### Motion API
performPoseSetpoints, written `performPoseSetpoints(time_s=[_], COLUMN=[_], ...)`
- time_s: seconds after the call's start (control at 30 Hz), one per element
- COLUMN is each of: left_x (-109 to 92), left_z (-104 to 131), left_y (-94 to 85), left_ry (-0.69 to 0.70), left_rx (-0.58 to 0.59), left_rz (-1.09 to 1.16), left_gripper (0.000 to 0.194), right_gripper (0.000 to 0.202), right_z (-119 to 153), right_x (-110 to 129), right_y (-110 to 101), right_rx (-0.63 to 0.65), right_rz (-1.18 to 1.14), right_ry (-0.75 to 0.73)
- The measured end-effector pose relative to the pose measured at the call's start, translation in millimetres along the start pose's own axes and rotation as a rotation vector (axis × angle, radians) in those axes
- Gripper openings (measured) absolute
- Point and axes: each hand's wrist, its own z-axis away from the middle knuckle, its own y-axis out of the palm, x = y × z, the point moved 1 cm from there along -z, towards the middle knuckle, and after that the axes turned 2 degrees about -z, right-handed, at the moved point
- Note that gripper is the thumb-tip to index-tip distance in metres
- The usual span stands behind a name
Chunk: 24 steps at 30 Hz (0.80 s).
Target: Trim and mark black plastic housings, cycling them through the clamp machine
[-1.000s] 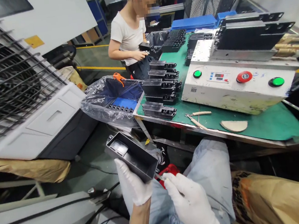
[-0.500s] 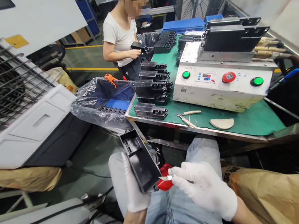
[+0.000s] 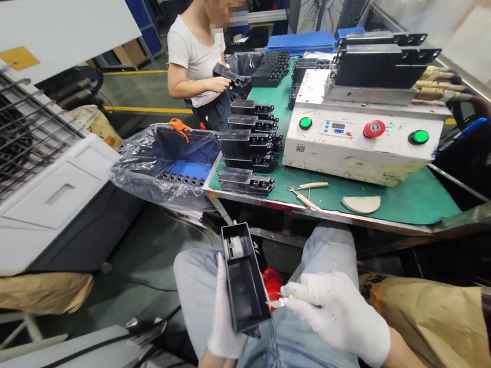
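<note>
My left hand [image 3: 225,321], in a white glove, is closed around the left side and lower end of a black plastic box [image 3: 246,291]. The box's open side faces me, showing a small compartment at the far end and a longer one nearer. In my gloved right hand [image 3: 336,316] a small knife [image 3: 278,303] is pinched, its short metal blade pointing left. The blade tip is at the box's lower right edge; whether it touches cannot be made out. Most of the knife's handle is hidden by my fingers.
Ahead, a green-topped table [image 3: 410,211] carries stacked black boxes [image 3: 249,142], cutting pliers [image 3: 307,194], a beige half-round piece [image 3: 362,203] and a white machine [image 3: 357,146] with buttons. A plastic-lined bin [image 3: 137,173] stands left. Beyond it, a co-worker [image 3: 195,65] holds another black box.
My left hand has turned the box more upright and shifted it slightly right. The knife has moved a little lower, staying near the box's right edge. The co-worker's box has tilted.
</note>
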Motion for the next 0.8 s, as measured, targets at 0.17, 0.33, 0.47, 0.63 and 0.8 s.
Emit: performPoseSetpoints(time_s=[0.17, 0.33, 0.47, 0.63, 0.8], left_x=[0.7, 4.5, 4.0, -0.4, 0.4], left_z=[2.3, 1.5, 1.2, 3.6, 3.3], left_y=[5.7, -4.4, -8.4, 2.3, 7.7], left_ry=[-0.103, -0.158, -0.146, -0.164, -0.155], left_rx=[0.043, 0.04, 0.001, -0.02, -0.041], left_rz=[-0.044, -0.038, -0.027, -0.035, -0.015], left_gripper=[0.054, 0.053, 0.045, 0.052, 0.049], right_gripper=[0.035, 0.037, 0.039, 0.037, 0.041], right_z=[-2.0, 0.7, 2.5, 3.3, 5.6], right_x=[-1.0, -1.8, -0.9, 1.2, 7.8], right_y=[-1.8, 3.5, 5.9, 6.6, 5.2], right_rx=[-0.016, -0.094, -0.089, -0.064, -0.04], right_rz=[0.021, 0.121, 0.136, 0.147, 0.136], right_ry=[-0.014, -0.071, -0.066, -0.001, -0.016])
